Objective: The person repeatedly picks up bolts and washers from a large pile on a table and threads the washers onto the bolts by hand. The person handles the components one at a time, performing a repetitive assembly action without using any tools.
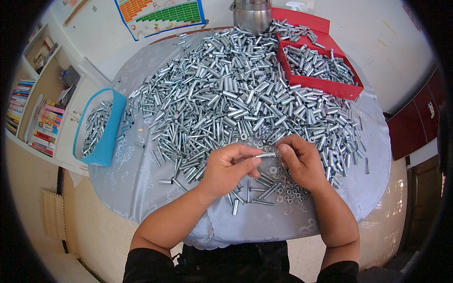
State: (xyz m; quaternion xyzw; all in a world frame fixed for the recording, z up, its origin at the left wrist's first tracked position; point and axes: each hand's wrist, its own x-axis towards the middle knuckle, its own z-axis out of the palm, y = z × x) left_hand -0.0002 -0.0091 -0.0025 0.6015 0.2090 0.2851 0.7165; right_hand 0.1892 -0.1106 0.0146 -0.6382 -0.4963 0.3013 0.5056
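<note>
Between my two hands, above the near part of the table, a shiny expansion bolt (267, 155) lies roughly level. My left hand (229, 169) pinches its left end between thumb and fingers. At the other end, the thumb and curled fingers of my right hand (303, 162) close on it; any small part in those fingertips is too small to make out. Below my right hand lies a cluster of loose washers (289, 192). Several loose bolts and sleeves (266, 191) lie beside them, nearer my left wrist. A large heap of metal sleeves and bolts (226, 94) spreads just beyond both hands.
On the round table's silvery cloth (155, 200), a blue box (109, 137) of metal parts stands at the left. A red box (325, 87) filled with similar parts sits at the far right, near a steel pot (252, 18). Bookshelves (45, 101) line the left wall.
</note>
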